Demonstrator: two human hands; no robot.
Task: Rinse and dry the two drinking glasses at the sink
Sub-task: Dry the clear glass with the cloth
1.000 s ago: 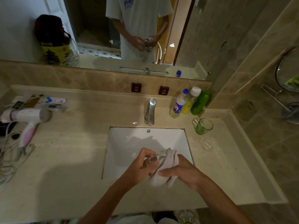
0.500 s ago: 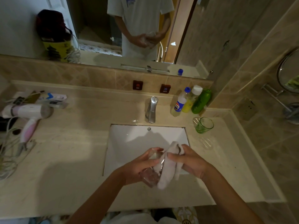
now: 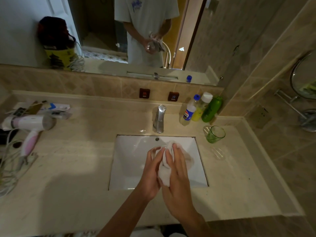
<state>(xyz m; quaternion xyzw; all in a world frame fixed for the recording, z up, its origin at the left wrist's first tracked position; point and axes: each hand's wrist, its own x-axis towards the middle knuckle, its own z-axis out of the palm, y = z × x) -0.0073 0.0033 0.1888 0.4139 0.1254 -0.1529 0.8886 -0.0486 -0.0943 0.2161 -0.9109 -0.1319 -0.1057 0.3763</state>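
Over the white sink (image 3: 130,161), my left hand (image 3: 151,170) grips a clear drinking glass that is almost hidden between my palms. The mirror shows the glass's reflection (image 3: 150,47) in that hand. A white cloth (image 3: 165,176) is wrapped against the glass, and my right hand (image 3: 177,177) holds it there with fingers laid over it. A green drinking glass (image 3: 215,134) stands upright on the counter right of the basin, apart from both hands.
A chrome faucet (image 3: 159,118) stands behind the basin. Three bottles (image 3: 200,108) cluster in the back right corner. A hair dryer (image 3: 29,124) with its cord and several small items lie on the left of the counter (image 3: 68,168).
Both hands turned the glass and cloth upright and moved them further over the basin. The right hand now lies along the cloth beside the left hand.
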